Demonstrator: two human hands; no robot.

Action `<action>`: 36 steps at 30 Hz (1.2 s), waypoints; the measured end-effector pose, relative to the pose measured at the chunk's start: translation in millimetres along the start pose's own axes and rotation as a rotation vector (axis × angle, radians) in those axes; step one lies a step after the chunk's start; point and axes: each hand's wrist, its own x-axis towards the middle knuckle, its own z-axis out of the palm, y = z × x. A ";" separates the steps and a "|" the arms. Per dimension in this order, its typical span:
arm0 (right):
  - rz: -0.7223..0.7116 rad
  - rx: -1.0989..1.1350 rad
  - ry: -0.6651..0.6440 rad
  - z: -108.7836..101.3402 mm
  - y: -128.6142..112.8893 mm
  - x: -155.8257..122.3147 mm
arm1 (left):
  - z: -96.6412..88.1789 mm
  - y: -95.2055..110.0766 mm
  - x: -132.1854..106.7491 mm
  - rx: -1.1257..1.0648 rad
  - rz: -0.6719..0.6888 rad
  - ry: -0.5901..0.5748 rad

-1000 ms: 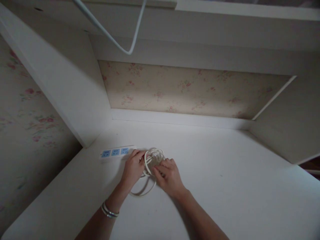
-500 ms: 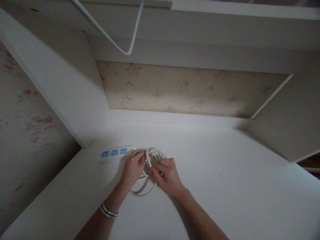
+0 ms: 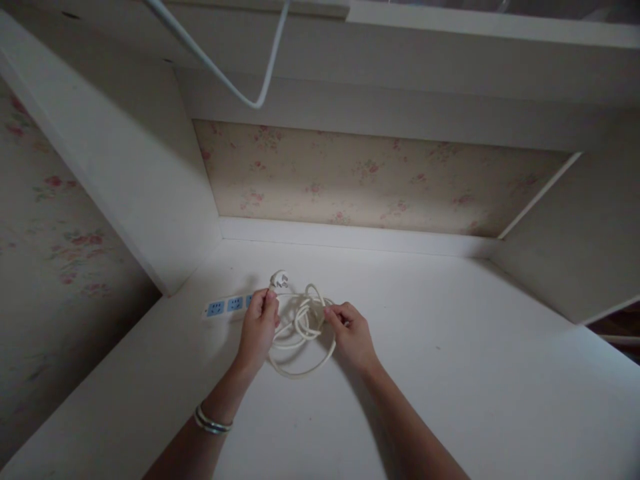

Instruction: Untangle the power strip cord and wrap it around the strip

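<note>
A white plug [image 3: 280, 280] with metal prongs sticks up from my left hand [image 3: 259, 327], whose fingers are closed around its lower end. Loose loops of white power cord [image 3: 301, 375] spread between my hands. My right hand [image 3: 353, 333] pinches the cord at the right side of the tangle. Behind my left hand lies a white power strip [image 3: 223, 309] with blue sockets, its right end partly hidden by that hand.
The cord and strip rest on a white desk top [image 3: 430, 400]. White side panels [image 3: 125, 180] stand left and right, with a shelf [image 3: 380, 100] overhead. A bent white rod [image 3: 255, 105] hangs down from above. Floral wallpaper [image 3: 370, 180] shows behind.
My hands have moved apart, and the cord bundle has loosened into wider loops. The plug now shows above my left hand, which has shifted slightly up. My right hand has moved right.
</note>
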 end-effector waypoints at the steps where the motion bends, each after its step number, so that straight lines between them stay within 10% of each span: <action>1: -0.019 -0.010 -0.003 0.7 0.3 -0.6 | 0.8 1.7 -0.3 -0.057 -0.010 0.005; 13: -0.565 -0.143 -0.162 -6.4 -16.4 -19.4 | -3.4 23.8 3.9 -0.686 -0.187 0.049; 23: -0.826 -0.296 -0.319 -4.7 -28.5 -16.7 | -5.5 20.3 7.3 -0.719 -0.207 0.049; 36: 0.118 0.262 0.103 -8.9 -16.4 -5.2 | 2.6 6.0 -4.6 -0.309 -0.221 -0.257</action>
